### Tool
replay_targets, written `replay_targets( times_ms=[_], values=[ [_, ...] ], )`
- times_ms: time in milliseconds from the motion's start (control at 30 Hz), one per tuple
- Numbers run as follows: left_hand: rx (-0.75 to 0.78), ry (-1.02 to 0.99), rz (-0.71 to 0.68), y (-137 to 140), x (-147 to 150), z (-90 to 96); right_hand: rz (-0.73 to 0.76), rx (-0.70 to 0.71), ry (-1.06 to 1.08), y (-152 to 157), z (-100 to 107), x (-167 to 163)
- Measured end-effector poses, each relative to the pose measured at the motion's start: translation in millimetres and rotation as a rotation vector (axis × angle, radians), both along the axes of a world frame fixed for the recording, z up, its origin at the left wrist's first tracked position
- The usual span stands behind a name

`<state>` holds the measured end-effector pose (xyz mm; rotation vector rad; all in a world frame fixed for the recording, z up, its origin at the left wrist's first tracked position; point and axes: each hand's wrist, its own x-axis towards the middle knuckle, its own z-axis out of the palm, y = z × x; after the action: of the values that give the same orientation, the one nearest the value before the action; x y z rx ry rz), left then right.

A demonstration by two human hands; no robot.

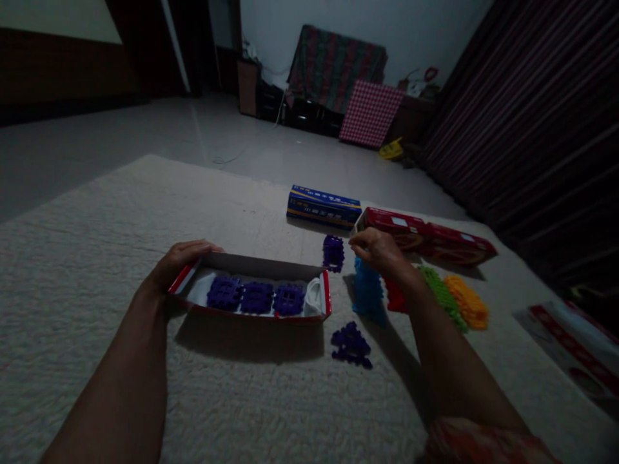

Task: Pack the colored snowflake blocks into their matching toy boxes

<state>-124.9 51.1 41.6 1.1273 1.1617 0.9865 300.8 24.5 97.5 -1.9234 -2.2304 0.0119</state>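
"Head view — how is the long open box seen left of centre?"

"Red-edged, and grey-walled inside; its left end is gripped by the left hand."

"What is contained?"

"Three square, notched purple pieces are laid in a row, with a white bundle at the right end."

"And the right hand?"

"It is held, fingers curled, right of centre, over the blue pieces — whether anything is pinched cannot be told."

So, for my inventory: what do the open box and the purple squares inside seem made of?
Open box: probably cardboard, from its thin walls; glossy-looking red ends, dull inside. Purple squares: likely moulded plastic, given matching notched outlines; finish unclear in dim light.
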Motion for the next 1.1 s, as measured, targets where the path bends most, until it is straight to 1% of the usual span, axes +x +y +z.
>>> replay_targets(
  times_ms=[67, 133, 200, 300, 367, 500, 600, 767, 967, 1100],
  values=[
    [-0.001, 0.014, 0.006, 1, -1, -0.4, -0.035, -0.041, -0.060, -1, -14, 1],
    [-0.005, 0.033, 0.003, 2, -3, -0.6, -0.057, -0.071, -0.089, -4, -22, -5],
    [-0.010, 0.052, -0.004, 3, -4, -0.5, -0.081, -0.083, -0.097, -8, -25, -12],
    [0.035, 0.081, -0.008, 4, -4, 0.4, -0.105, -0.083, -0.117, -10, -25, -21],
    [0.043, 0.084, -0.004, 3, -4, 0.9, -0.102, -0.086, -0.136, -9, -27, -24],
    [0.000, 0.071, 0.012, 3, -3, 1.6, -0.065, -0.080, -0.155, -7, -35, -24],
    [0.011, 0.086, 0.020, 3, -2, 1.9, -0.055, -0.065, -0.151, -6, -39, -24],
    [-0.032, 0.034, 0.026, 2, -1, 1.7, -0.063, -0.076, -0.153, -6, -41, -28],
    [-0.022, 0.036, 0.004, 2, -3, 0.3, -0.038, -0.090, -0.170, -11, -38, -28],
    [0.001, 0.050, 0.001, 6, -6, -2.3, -0.029, -0.137, -0.190, -19, -33, -31]
  ],
)
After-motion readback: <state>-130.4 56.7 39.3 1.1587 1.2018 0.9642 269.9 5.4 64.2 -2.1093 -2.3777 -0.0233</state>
